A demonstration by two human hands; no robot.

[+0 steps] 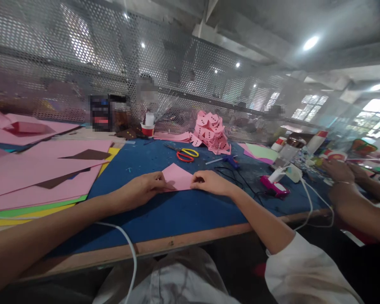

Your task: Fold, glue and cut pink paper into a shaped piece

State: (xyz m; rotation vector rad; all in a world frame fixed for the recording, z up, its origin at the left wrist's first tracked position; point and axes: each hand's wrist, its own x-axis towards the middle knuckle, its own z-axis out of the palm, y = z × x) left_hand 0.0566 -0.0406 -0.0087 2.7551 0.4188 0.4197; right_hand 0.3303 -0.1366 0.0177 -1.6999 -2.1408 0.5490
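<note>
Between both hands, flat, pointed pink paper

The table has a blue top and a brown near edge. Along its far edge rises a perforated grey screen. Past the far right corner, paned windows let in daylight; white lamps glow under a grey, beamed ceiling.

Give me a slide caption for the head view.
Left hand and right hand hold pink paper on a blue tabletop, scissors beyond.

Pink paper is partly covered; co-worker's forearm is cut off.
</note>
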